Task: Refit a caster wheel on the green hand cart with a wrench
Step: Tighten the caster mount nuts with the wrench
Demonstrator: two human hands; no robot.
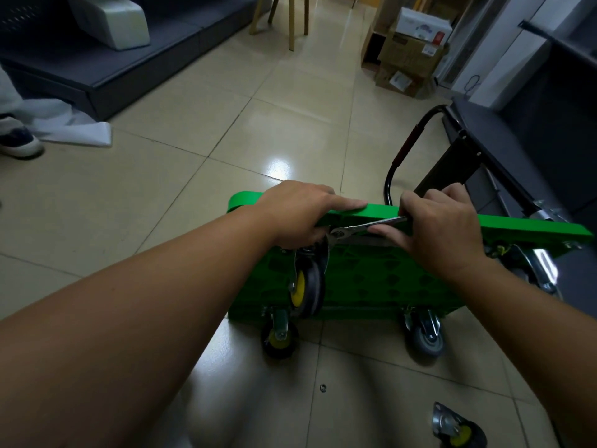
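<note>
The green hand cart (381,279) stands on its long edge on the tiled floor, underside facing me. A caster wheel (307,292) with a yellow hub sits against the underside near the top left corner. My left hand (300,215) grips the top of that caster's bracket, its forefinger lying straight along the cart's upper edge. My right hand (439,231) holds the handle of a silver wrench (365,228), whose jaw sits on a bolt at the caster's mounting plate. The cart's black folding handle (403,150) sticks out behind.
Two more casters (279,339) (426,334) rest on the floor under the cart. A loose caster (458,428) and a small washer (322,388) lie on the tiles near me. Dark furniture stands at right, cardboard boxes (410,50) behind, and a person's shoe (19,140) at far left.
</note>
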